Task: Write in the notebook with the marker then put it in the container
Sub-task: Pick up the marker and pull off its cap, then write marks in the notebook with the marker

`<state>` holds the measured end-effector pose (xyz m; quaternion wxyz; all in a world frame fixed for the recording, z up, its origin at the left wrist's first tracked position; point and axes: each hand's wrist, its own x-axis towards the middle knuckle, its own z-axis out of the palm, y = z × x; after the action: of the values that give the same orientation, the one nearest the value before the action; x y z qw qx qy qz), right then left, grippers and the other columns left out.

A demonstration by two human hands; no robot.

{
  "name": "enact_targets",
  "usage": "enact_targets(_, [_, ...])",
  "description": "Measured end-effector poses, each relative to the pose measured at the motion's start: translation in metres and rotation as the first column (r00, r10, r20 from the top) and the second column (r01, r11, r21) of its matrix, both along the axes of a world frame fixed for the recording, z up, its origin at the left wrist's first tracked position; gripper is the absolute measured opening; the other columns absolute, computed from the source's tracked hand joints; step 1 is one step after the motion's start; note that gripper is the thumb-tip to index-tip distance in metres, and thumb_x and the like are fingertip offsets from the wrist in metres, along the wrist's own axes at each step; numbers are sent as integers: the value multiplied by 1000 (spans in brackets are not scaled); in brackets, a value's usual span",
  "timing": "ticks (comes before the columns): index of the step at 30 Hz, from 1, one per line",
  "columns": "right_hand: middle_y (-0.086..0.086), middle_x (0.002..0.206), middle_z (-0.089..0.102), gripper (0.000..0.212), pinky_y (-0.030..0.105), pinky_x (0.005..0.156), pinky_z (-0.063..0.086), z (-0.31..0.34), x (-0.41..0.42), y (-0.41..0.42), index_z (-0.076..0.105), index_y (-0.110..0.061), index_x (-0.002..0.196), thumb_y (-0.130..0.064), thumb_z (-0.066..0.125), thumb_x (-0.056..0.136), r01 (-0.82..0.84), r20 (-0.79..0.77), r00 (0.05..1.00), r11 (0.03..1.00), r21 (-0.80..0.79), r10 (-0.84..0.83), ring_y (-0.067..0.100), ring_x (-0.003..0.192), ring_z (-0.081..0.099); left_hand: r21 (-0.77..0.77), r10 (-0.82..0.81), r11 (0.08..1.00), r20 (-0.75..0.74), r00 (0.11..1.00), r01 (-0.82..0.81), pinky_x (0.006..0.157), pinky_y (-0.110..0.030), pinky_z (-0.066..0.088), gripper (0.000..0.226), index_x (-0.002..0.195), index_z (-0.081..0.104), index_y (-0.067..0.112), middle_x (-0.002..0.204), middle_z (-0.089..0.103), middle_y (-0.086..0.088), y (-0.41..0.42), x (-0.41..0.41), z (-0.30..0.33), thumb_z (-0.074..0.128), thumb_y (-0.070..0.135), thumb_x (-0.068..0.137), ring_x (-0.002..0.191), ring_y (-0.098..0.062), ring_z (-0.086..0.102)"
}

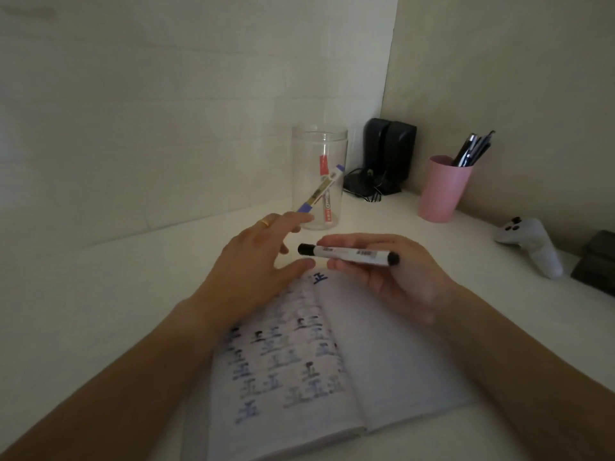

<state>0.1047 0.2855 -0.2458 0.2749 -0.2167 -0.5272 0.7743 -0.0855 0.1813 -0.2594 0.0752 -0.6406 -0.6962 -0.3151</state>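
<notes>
An open notebook (332, 361) with rows of blue and black marks lies on the white desk. My right hand (386, 277) holds a capped black marker (349, 254) level above the notebook's top edge. My left hand (253, 261) hovers beside it with fingers spread and a ring on one finger, nothing gripped. Its fingertips reach the foot of a clear plastic container (319, 174). A blue marker (321, 189) leans tilted in the container, its lower end just above my fingertip. A red marker (325, 201) stands behind it.
A pink cup (439, 194) holding several pens stands at the right. Black speakers (389, 151) with cables sit in the corner. A white game controller (532, 244) and a dark box (595, 264) lie at the far right. Walls close off the back.
</notes>
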Motion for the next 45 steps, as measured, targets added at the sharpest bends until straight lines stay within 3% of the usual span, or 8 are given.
enact_targets(7, [18, 118, 76, 34, 21, 87, 60, -2, -5, -1, 75, 3, 111, 3, 69, 78, 23, -180, 984, 999, 48, -14, 22, 108, 74, 63, -124, 990, -46, 991, 127, 65, -18, 44, 21, 109, 68, 26, 96, 56, 12, 2, 5, 6, 59, 39, 94, 66, -11, 59])
enact_targets(13, [11, 70, 61, 25, 27, 52, 46, -9, -18, -9, 70, 6, 107, -16, 61, 98, 257, -115, 966, 886, 385, -231, 18, 57, 53, -6, -167, 986, -71, 983, 167, 62, -25, 38, 18, 91, 50, 26, 84, 51, 8, -4, 24, 9, 42, 38, 101, 69, -11, 50])
enact_targets(18, [5, 57, 58, 31, 23, 47, 40, -4, -17, -18, 65, 0, 83, -21, 54, 102, 277, -150, 960, 887, 369, -237, 16, 50, 46, -73, -233, 965, 215, 948, 253, 54, -19, 35, 36, 74, 44, 27, 64, 43, 11, -5, 35, 16, 30, 25, 107, 53, -9, 42])
enact_targets(21, [5, 59, 55, 31, 24, 50, 39, 2, -17, -23, 63, -3, 80, -20, 51, 103, 228, -214, 962, 931, 283, -170, 15, 53, 45, -20, -176, 933, 847, 502, 360, 41, -15, 21, 45, 56, 39, 20, 52, 33, 8, -2, 41, 29, 36, 17, 101, 40, -4, 26])
enact_targets(24, [4, 64, 54, 29, 24, 52, 38, 12, -4, -4, 65, -8, 81, -20, 51, 103, 330, -312, 907, 938, 109, -283, 13, 56, 45, 137, -218, 904, 963, 162, 404, 39, -20, 13, 47, 49, 39, 20, 45, 31, 9, -10, 35, 35, 35, 20, 96, 37, -6, 21])
enact_targets(30, [7, 61, 65, 20, 26, 48, 47, 0, 9, 14, 70, -7, 81, -11, 60, 98, 476, -165, 879, 843, 251, -447, 18, 53, 55, 74, -71, 996, 449, 891, 42, 54, -29, 38, 46, 71, 48, 12, 62, 49, -8, -18, 14, 13, 39, 45, 102, 53, -17, 41])
enact_targets(36, [12, 68, 70, 14, 27, 52, 54, -4, -2, 4, 72, 1, 89, 1, 59, 93, 358, -42, 927, 847, 392, -372, 20, 59, 64, -173, 36, 985, 279, 960, 13, 81, -30, 51, 55, 105, 50, 34, 106, 58, 20, -15, 17, 6, 68, 72, 70, 99, -3, 58])
enact_targets(45, [14, 68, 74, 4, 27, 60, 60, -14, -11, -2, 75, -6, 82, -5, 73, 85, 274, 154, 896, 793, 544, -416, 18, 59, 67, -297, 38, 954, 246, 969, 38, 82, -35, 55, 67, 106, 48, 29, 101, 57, 15, -1, 15, -2, 79, 68, 61, 90, -7, 58])
